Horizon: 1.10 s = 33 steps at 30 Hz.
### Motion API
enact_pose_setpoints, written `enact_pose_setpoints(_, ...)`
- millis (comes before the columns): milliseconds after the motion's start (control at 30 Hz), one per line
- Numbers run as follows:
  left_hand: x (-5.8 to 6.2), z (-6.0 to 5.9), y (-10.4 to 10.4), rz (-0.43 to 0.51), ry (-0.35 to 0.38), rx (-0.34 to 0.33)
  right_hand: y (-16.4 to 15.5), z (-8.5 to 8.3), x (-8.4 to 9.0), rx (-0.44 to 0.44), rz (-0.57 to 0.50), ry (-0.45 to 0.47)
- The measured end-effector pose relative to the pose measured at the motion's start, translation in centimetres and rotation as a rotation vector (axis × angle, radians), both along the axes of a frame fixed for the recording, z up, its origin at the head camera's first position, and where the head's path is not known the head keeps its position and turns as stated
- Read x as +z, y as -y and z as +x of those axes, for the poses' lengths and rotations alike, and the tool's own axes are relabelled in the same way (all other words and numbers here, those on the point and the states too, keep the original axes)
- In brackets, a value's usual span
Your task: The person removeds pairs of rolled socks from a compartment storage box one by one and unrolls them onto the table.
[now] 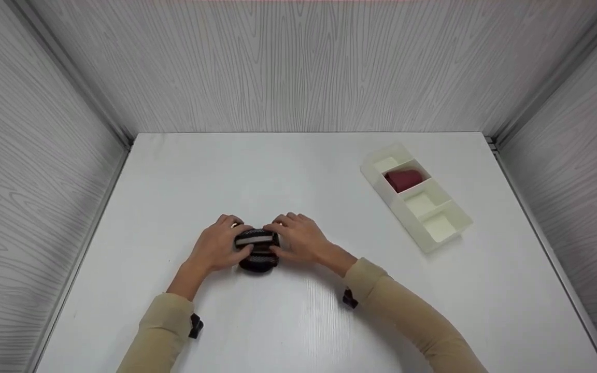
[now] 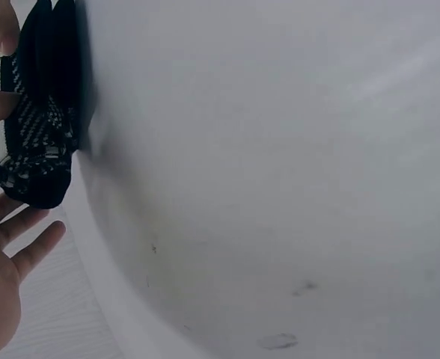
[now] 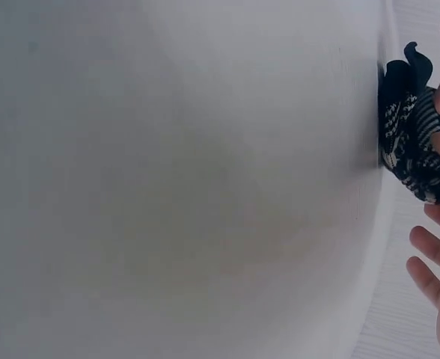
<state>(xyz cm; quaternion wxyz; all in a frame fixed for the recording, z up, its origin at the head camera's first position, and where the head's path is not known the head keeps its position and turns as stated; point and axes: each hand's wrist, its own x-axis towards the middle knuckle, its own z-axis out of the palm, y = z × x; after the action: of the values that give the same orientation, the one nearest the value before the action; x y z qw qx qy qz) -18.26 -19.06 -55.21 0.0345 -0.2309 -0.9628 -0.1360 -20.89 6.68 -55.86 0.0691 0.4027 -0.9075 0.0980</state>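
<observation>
A folded pair of black socks (image 1: 258,265) with a white knit pattern and a pale band sits in a small bundle on the table, left of centre in the head view. My left hand (image 1: 219,245) grips its left side, thumb in front and fingers behind. On the opposite side my right hand (image 1: 300,239) pinches the fabric the same way, its thumb close to the left one. The left wrist view shows the socks (image 2: 34,131) with plain black ends low by the table. In the right wrist view the patterned socks (image 3: 408,123) stand between thumbs and fingers.
A white box (image 1: 401,210) with several compartments lies at an angle on the right of the table. One compartment holds a dark red rolled cloth (image 1: 403,180). Wood-grain panels (image 1: 303,67) enclose the white table (image 1: 298,176) at the back and both sides.
</observation>
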Motion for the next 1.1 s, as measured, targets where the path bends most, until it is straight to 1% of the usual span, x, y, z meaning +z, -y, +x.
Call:
enact_pose_setpoints(133, 0.3, -0.9, -0.6, 0.005, 0.038, 0.001, 0.0, -0.1, 0.0, 0.015, 0.089, -0.096)
enact_pose_setpoints(300, 0.3, -1.7, -1.1, 0.005, 0.071, 0.001, 0.2, -0.1, -0.2, 0.038, 0.122, -0.186)
enact_pose_setpoints(400, 0.1, -2.1, -1.3, -0.004, 0.085, 0.007, 0.3, -0.2, -0.3, 0.037, 0.135, -0.210)
enact_pose_setpoints(533, 0.0, -2.3, -1.3, -0.002, 0.097, 0.011, 0.4, -0.5, -0.5, 0.025, 0.138, -0.207)
enact_pose_setpoints(667, -0.1, -2.1, -0.9, 0.000, 0.092, 0.016, 0.6, -0.9, -0.5, 0.018, 0.112, -0.154)
enact_pose_setpoints(800, -0.4, -1.6, -0.5, 0.009, 0.073, 0.016, 0.7, -1.2, -0.5, 0.037, 0.082, -0.062)
enact_pose_setpoints(1000, -0.6, -0.3, 0.2, 0.040, 0.050, 0.018, 1.0, -1.1, -0.4, 0.077, 0.042, 0.123)
enact_pose_setpoints(1100, -0.6, 0.5, 0.5, 0.059, 0.012, 0.020, 1.0, -1.0, -0.3, 0.091, 0.027, 0.174)
